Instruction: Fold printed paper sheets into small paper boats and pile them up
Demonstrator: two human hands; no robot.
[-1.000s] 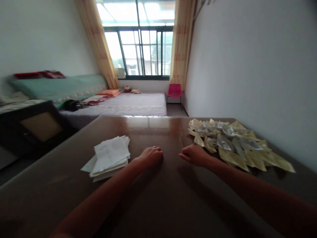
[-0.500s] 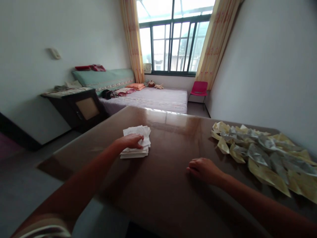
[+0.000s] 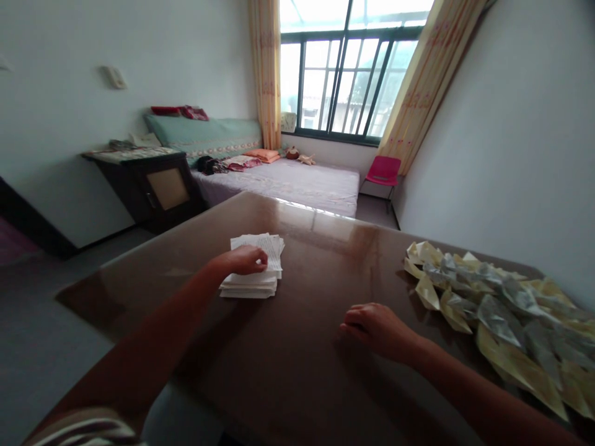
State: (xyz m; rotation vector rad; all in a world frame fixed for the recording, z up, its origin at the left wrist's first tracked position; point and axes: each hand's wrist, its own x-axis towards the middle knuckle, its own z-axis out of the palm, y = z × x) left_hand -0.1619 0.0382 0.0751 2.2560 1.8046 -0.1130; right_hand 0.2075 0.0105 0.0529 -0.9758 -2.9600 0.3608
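Observation:
A stack of white paper sheets (image 3: pixel 251 288) with lines of writing lies on the brown table. Over its top is my left hand (image 3: pixel 246 259), thumb and fingers drawn together in a pinch at the right side of the upper sheet. The fingertips are small, and the pinched part of the paper is partly covered by the hand. My right hand (image 3: pixel 374 328) rests on the tabletop right of the stack, its fingers curled inward with nothing visible in them. Folded yellow and silver paper pieces (image 3: pixel 499 322) lie in a heap to its right.
The glossy brown table (image 3: pixel 302 347) reaches toward a bed (image 3: pixel 320 179) under the window. A dark cabinet (image 3: pixel 162 189) stands beside the bed at left. A pink chair (image 3: pixel 383 170) is by the right wall.
My left hand's fingers have curled from stretched out on the paper into a pinch. My right hand stays curled on the table. The camera view has tilted and shifted slightly.

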